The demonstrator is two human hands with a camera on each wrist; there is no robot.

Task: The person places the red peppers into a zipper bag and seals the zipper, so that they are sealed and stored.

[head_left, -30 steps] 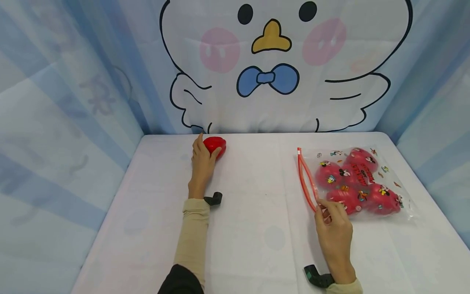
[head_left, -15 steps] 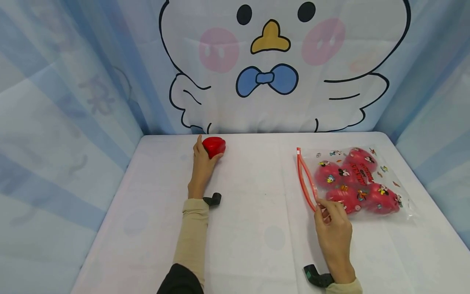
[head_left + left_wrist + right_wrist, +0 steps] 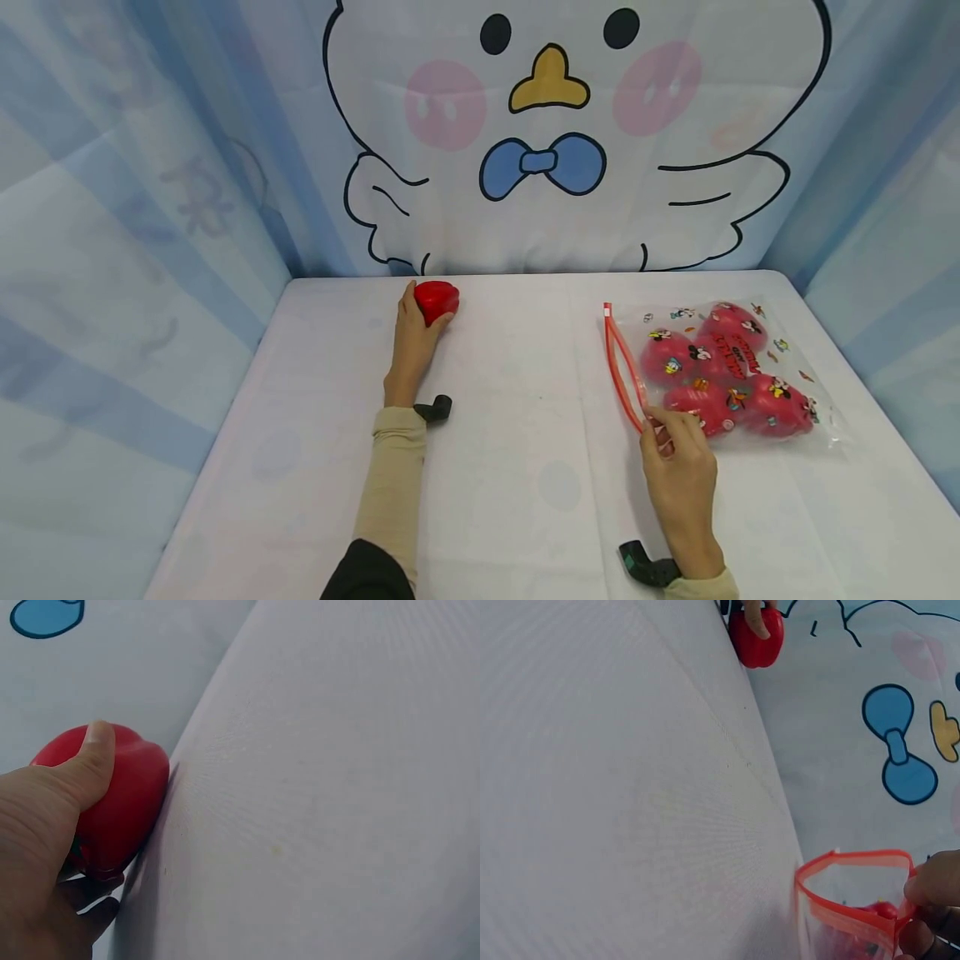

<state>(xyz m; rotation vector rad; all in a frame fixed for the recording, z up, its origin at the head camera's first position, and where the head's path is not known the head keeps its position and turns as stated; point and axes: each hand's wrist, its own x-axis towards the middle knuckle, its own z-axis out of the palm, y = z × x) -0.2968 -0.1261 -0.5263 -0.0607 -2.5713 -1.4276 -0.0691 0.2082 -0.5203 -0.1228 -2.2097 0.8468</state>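
Observation:
A glossy red bell pepper (image 3: 437, 301) sits near the back edge of the table, left of centre. My left hand (image 3: 412, 346) grips it, thumb on the near side and fingers round its left. In the left wrist view the thumb presses on the pepper (image 3: 135, 802) and its stem end faces the lower fingers. On the right lies a clear printed zip bag (image 3: 806, 367) with several red, rounded things inside. My right hand (image 3: 681, 475) pinches the near end of its red zip edge. The right wrist view shows the bag's mouth (image 3: 847, 907) standing apart.
A white cloth covers the table (image 3: 510, 467). Behind it hangs a curtain (image 3: 450, 208) with a cartoon character, and blue-white curtains (image 3: 135, 333) close off the sides. Black camera mounts (image 3: 647, 565) stick out from both wrists.
My left thumb and fingers have shifted slightly lower on the pepper, which shows a little more of its face. The right hand and the bag hold still.

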